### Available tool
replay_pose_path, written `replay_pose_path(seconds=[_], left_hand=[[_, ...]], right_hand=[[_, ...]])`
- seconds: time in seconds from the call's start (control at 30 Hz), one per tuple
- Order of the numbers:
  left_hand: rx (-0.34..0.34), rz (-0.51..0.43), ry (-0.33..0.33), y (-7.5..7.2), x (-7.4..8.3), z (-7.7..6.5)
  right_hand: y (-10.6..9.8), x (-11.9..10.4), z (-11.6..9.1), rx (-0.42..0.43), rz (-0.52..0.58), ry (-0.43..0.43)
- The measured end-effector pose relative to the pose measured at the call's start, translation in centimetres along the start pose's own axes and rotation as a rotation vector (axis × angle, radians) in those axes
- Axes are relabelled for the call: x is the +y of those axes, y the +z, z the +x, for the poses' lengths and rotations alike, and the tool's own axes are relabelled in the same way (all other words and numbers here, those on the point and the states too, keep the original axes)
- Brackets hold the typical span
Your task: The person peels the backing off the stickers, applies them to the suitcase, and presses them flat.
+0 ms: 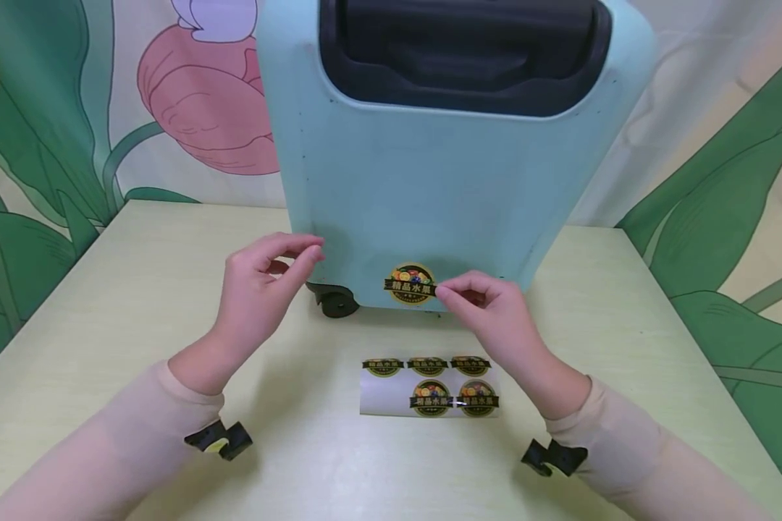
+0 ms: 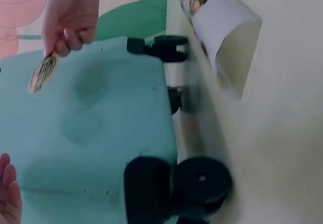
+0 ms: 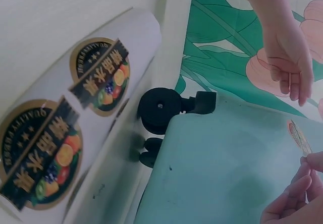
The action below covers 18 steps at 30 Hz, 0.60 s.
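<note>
My right hand point(image 1: 495, 311) pinches a round black-and-gold fruit sticker point(image 1: 409, 284) by its right edge, between thumb and fingertips. In the left wrist view the sticker point(image 2: 41, 75) stands clear of the suitcase face. Behind it is a light blue suitcase point(image 1: 423, 188), with its lower face toward me. My left hand point(image 1: 254, 293) hovers by the suitcase's lower left edge, fingers loosely bent and thumb near them, holding nothing. Below the suitcase, a white sticker sheet point(image 1: 384, 396) lies on the table, with several like stickers on it and one bare spot at front left.
The pale table point(image 1: 313, 463) extends around the sheet on all sides. Black wheels point(image 1: 337, 302) show under the suitcase, and a dark recessed panel point(image 1: 469, 43) is set in its upper part. A curtain point(image 1: 202, 108) printed with leaves and flowers hangs behind.
</note>
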State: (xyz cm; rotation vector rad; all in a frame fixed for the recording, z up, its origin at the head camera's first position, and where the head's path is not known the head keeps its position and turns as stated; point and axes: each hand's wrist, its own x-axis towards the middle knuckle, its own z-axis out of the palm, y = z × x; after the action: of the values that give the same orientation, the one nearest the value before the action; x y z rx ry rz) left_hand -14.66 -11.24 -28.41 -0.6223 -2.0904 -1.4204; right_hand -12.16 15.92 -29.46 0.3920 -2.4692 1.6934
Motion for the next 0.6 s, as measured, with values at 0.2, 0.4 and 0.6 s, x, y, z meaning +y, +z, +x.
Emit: replay_pose_path(seconds=[0.2, 0.4, 0.6], left_hand=[[0.101, 0.046, 0.177, -1.6, 0.2, 2.0], [0.196, 0.040, 0.221, -2.4, 0.5, 4.1], [0.224, 0.071, 0.240, -2.5, 0.6, 5.3]], right_hand=[[-0.1, -0.5, 0.5, -0.004, 0.003, -0.020], [-0.1, -1.0, 0.9, 0.001, -0.001, -0.013], [0.0, -1.6, 1.2, -0.003, -0.008, -0.026]])
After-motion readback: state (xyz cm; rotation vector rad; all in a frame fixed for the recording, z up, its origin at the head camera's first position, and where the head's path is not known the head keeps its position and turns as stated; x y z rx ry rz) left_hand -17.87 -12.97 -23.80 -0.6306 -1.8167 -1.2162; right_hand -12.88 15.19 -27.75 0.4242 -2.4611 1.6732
